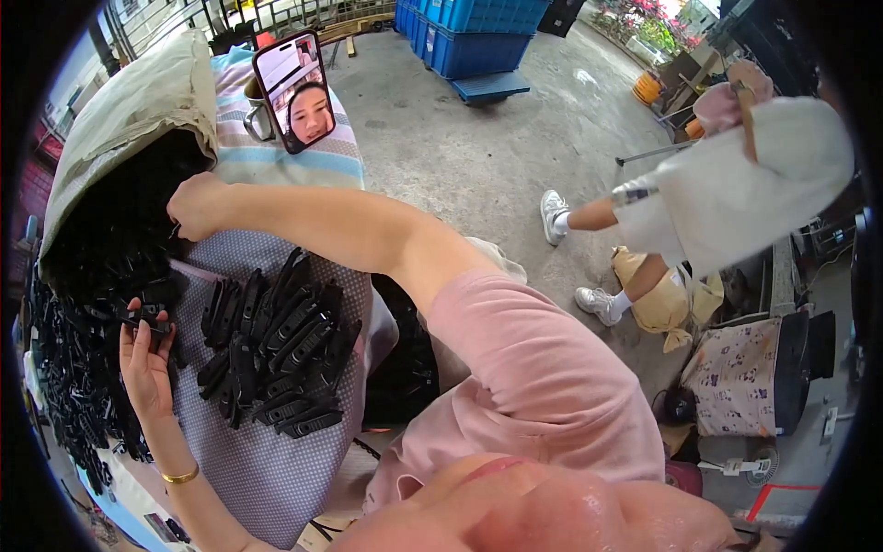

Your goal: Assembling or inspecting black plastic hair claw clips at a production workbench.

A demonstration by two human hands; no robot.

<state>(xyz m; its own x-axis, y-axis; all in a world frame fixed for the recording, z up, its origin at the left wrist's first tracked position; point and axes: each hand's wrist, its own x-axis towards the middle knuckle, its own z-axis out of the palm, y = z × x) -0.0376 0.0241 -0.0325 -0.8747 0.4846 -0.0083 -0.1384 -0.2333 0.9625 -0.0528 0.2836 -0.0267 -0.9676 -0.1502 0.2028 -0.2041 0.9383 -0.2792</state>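
My left hand (pixel 147 373), with a gold bangle at its wrist, pinches a small black plastic part (pixel 145 318) beside the mouth of a tilted cream sack (pixel 129 87). My right arm reaches across to that mouth, where my right hand (pixel 196 208) is closed; what its fingers hold, if anything, I cannot make out. Many small black pieces (pixel 115 216) fill the sack's dark opening. To the right of my left hand, a loose pile of long black plastic parts (pixel 276 345) lies on the grey patterned cloth (pixel 267 469).
A phone (pixel 296 90) showing a person leans by a metal mug (pixel 258 115) at the table's back. More black parts (pixel 78 386) heap at the left edge. Blue crates (pixel 478 51) stand behind on the concrete floor. Another person (pixel 727 184) walks at right near a tan sack (pixel 653 299).
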